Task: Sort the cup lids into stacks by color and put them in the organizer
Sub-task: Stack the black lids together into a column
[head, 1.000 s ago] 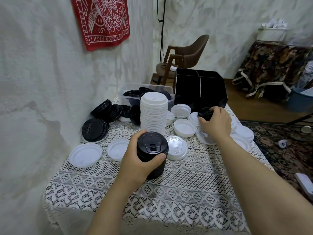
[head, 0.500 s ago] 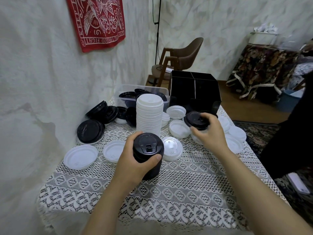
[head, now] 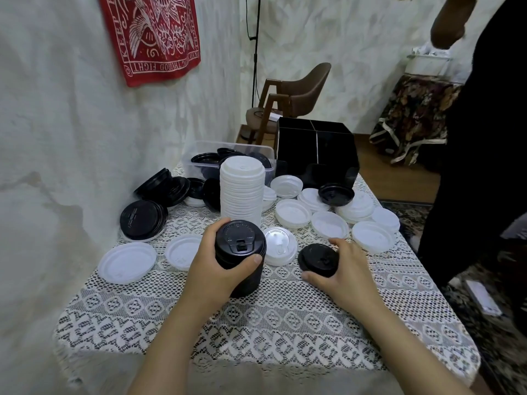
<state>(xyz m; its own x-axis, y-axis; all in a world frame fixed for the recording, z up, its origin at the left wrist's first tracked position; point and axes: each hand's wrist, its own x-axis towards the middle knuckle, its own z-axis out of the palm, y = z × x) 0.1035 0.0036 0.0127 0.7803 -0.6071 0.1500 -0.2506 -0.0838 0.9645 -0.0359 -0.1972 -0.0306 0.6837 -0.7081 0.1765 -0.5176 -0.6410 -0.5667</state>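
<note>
While the left hand (head: 211, 270) wraps round a short stack of black lids (head: 240, 252) standing on the lace tablecloth (head: 285, 317), thumb across the front & fingers behind, the right hand (head: 346, 270) pinches a single black lid (head: 318, 259) just beside it, thumb at the near rim, fingers on the far edge. Can't tell if that lid touches the cloth. Btwn the two lies a white lid (head: 281, 246), sip-hole up. Right behind the black stack stands a tall stack of white lids (head: 241, 192). Loose white lids (head: 329, 225) lie scattered either side of it; an upturned black lid (head: 336, 194) rests on those at right. More black lids (head: 144, 219) are heaped by the wall at left. Far end: clear plastic tub (head: 265, 155) w/ black lids inside, and next to it the black organizer (head: 316, 151), contents not visible. A person in black (head: 479, 138) stands at right.
</note>
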